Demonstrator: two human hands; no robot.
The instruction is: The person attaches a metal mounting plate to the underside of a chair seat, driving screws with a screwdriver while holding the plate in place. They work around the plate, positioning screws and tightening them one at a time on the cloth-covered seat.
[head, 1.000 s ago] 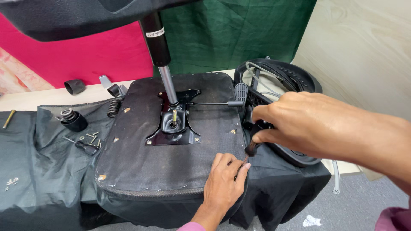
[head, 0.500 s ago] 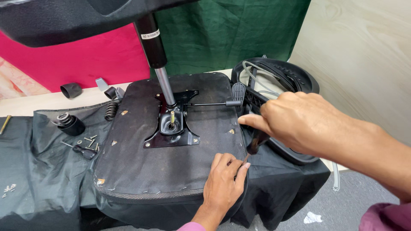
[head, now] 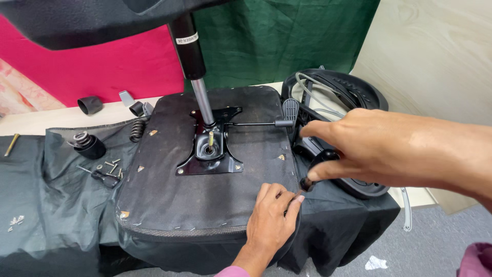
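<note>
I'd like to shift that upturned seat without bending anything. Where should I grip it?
Grip the upturned seat by its padded side edges, coming from the near side and the left. Its flat underside gives no handle, and the lever and gas cylinder look too slender to bear it.

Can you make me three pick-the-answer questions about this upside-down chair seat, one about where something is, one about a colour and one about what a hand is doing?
1. Where is the black metal plate?
A. In the middle of the seat underside
B. On the floor
C. In the left hand

2. What colour is the cloth behind the gas cylinder?
A. Yellow
B. Pink and green
C. Blue

3. What is the right hand doing?
A. Lying flat and open
B. Pinching a dark screwdriver
C. Holding the coil spring

Answers: 1 A, the plate is screwed at the seat's centre. 2 B, pink at left, green at right. 3 B, fingers close around its handle.
</note>
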